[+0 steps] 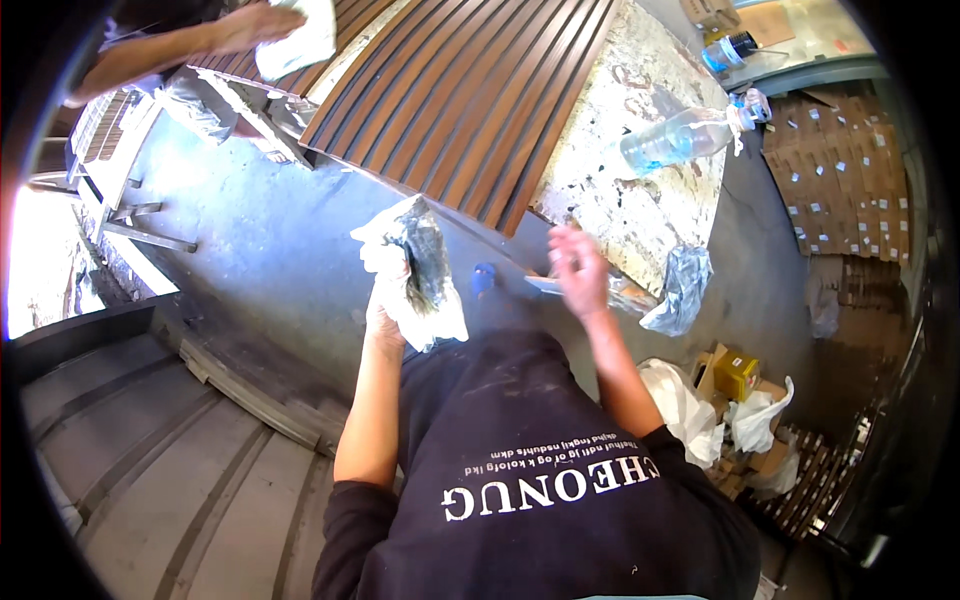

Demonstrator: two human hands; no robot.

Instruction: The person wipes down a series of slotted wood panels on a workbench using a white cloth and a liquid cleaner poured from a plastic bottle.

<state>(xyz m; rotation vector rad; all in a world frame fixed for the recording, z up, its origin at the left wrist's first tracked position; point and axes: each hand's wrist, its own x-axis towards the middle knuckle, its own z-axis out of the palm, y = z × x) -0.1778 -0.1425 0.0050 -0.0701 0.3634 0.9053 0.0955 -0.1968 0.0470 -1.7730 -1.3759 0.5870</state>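
Observation:
My left hand (382, 318) grips a crumpled white rag (430, 290) with a dark grey stain, held up in front of me; the rag hides most of the fingers. To the right, my right hand (580, 268) is beside the near corner of a slatted brown wooden panel (450, 100), its fingers loosely bent and slightly apart, with nothing visible in them. The panel lies on a paint-spattered work table (600, 160), its grooves running away from me. A gap separates the rag from the panel's near edge.
At upper left a co-worker's hand (250, 28) holds a white cloth (300, 40) over another slatted panel. A clear plastic bottle (680, 140) lies on the table, and a grey-blue rag (682, 290) hangs at its corner. Boxes and wrappings (735, 400) sit lower right; stacked cardboard (840, 170) stands beyond.

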